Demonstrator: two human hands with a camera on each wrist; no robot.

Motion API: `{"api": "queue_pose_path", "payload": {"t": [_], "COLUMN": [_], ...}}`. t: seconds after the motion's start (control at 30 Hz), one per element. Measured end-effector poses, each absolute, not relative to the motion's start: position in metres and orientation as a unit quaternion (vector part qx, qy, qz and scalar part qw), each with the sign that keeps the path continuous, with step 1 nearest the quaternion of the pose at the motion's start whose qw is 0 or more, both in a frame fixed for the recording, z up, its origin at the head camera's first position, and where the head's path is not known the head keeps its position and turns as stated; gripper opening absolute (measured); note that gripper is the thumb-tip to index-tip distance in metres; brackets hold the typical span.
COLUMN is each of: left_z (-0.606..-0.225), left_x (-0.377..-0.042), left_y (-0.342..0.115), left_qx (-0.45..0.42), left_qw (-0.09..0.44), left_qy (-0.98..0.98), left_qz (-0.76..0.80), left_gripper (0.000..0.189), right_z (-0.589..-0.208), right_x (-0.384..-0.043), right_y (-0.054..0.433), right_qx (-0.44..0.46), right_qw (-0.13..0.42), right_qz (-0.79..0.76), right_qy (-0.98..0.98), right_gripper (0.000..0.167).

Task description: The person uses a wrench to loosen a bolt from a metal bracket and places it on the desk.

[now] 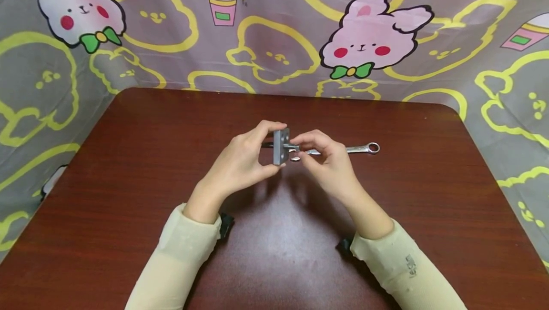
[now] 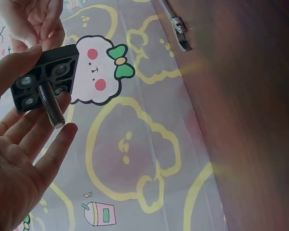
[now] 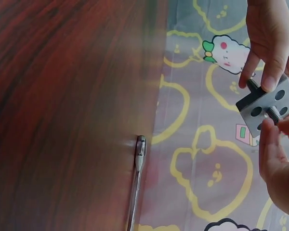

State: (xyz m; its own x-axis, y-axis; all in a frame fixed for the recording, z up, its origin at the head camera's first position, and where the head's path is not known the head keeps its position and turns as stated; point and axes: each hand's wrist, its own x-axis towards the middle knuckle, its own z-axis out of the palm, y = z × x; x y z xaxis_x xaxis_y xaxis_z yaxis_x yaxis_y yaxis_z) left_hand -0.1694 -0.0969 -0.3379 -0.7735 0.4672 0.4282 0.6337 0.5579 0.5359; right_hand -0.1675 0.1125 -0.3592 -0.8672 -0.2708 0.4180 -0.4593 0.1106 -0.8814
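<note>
Nearest me: two pale cream sleeves (image 1: 184, 248), a small black piece (image 1: 226, 225) showing at the inner side of each cuff.

My left hand (image 1: 244, 155): partly spread, thumb along the lower edge and fingers along the upper edge of a square grey plate with round holes (image 1: 279, 148), gripping it. Plate sits between thumb and fingertips, upright, held above the worktop. Its left face, seen from my left wrist, is dark and ribbed, with round metal-lined holes. A threaded silvery metal rod (image 2: 50, 103) stands out from both faces near the middle; on the left its end points back toward my palm, between the fingers.

My right hand (image 1: 328, 160): thumb and forefinger nearly closed, pinching the rod's right end just beside the plate. Fingertips partly hide that end; cannot tell whether a nut is on it.

Just beyond, a shiny chromed steel wrench (image 1: 360, 149) lies on the reddish-brown wood-grain worktop (image 1: 171, 129), ring end to the right, middle hidden by my right hand.

Farthest: grey-pink cloth printed with rabbits (image 1: 274, 48), hanging behind the worktop.
</note>
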Motion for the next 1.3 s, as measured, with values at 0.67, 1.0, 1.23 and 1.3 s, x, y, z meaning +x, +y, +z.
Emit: {"api": "queue_pose_path", "payload": {"t": [0.67,1.0,1.23,1.3], "left_z": [-0.334,-0.335,-0.336,-0.336], "left_x": [-0.168,-0.168,-0.168,-0.168], "left_y": [-0.092,-0.090,-0.090,-0.090], "left_qx": [-0.336,-0.327,-0.326,-0.329], "left_qw": [0.127,0.116,0.124,0.126], "left_qy": [-0.868,-0.874,-0.873,-0.871], "left_qz": [-0.342,-0.340,-0.341,-0.343], "left_gripper": [0.070,0.070,0.072,0.071], "right_z": [-0.355,-0.355,-0.358,-0.358], "right_x": [-0.163,-0.163,-0.166,-0.166], "right_y": [0.115,0.119,0.122,0.122], "right_qx": [0.285,0.243,0.163,0.163], "right_qw": [0.112,0.079,0.064,0.061], "right_qz": [0.622,0.663,0.652,0.653], "right_qy": [-0.721,-0.704,-0.737,-0.737], "right_gripper": [0.023,0.019,0.015,0.015]}}
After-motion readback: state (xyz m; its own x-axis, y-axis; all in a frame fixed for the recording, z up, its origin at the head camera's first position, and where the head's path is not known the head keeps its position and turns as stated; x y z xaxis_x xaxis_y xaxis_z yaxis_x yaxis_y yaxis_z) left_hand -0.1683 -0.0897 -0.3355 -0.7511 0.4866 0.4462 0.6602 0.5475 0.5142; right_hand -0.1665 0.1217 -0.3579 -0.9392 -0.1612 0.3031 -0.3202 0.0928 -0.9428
